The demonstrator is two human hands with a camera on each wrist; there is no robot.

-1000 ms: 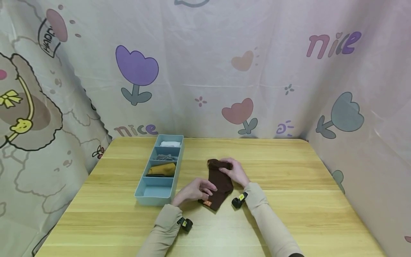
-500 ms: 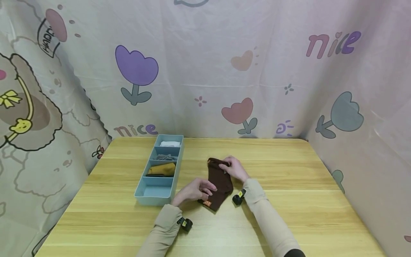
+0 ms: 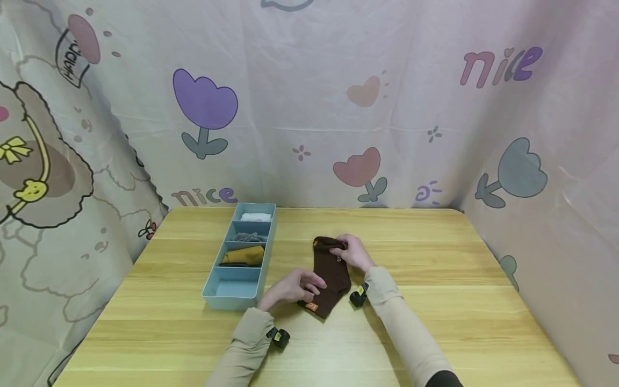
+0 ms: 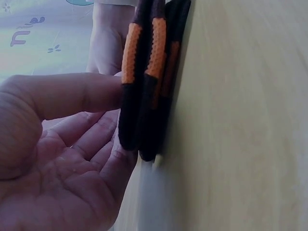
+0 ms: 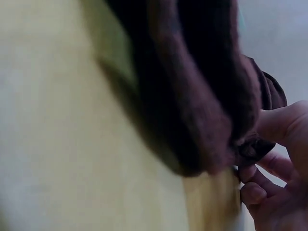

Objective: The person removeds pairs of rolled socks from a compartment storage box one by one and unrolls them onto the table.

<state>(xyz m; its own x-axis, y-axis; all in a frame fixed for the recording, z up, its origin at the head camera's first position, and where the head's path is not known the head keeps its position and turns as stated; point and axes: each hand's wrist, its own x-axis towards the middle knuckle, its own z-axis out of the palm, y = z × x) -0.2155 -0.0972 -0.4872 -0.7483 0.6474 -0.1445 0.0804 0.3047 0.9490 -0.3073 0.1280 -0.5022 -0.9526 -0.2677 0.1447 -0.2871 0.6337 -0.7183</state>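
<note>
A dark brown pair of socks [image 3: 331, 274] lies flat on the table in the head view, cuff end away from me. Orange patches [image 4: 156, 45] show on the edges of its stacked layers in the left wrist view. My right hand [image 3: 355, 252] pinches the folded cuff at the far end, thumb on one side and fingertips on the other, as the right wrist view also shows. My left hand [image 3: 292, 286] rests against the near left side of the socks, its thumb straight and its fingers relaxed.
Left of the socks stands a blue divided box [image 3: 209, 290]. Its compartments hold a white folded cloth item [image 3: 256, 217], a grey one [image 3: 249, 237] and a mustard-yellow one [image 3: 244, 255]; the nearest shows a bare floor. A printed curtain [image 3: 300, 107] hangs behind the wooden table [image 3: 450, 322].
My right hand has shifted slightly away from me with the cuff, which now lies flatter, and a small light mark shows beside its fingers. My left hand stays in place.
</note>
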